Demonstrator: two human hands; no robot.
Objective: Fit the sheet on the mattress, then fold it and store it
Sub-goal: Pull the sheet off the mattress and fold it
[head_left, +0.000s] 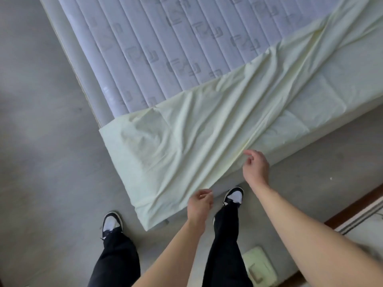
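Sheet [217, 129] covers mattress [157, 38] end from 6 to 3 o'clock, corner tucked. Left hand [200, 206] pinches hem; right hand [256, 166] half-curled, grip unclear. Advice: pull hem taut downward, smooth diagonal wrinkles.

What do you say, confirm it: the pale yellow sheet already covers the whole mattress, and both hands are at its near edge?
Not quite. The head view shows the pale yellow sheet covering only the near end of the mattress; the quilted top beyond is bare. The rest stands: the left hand and right hand are at its near edge.
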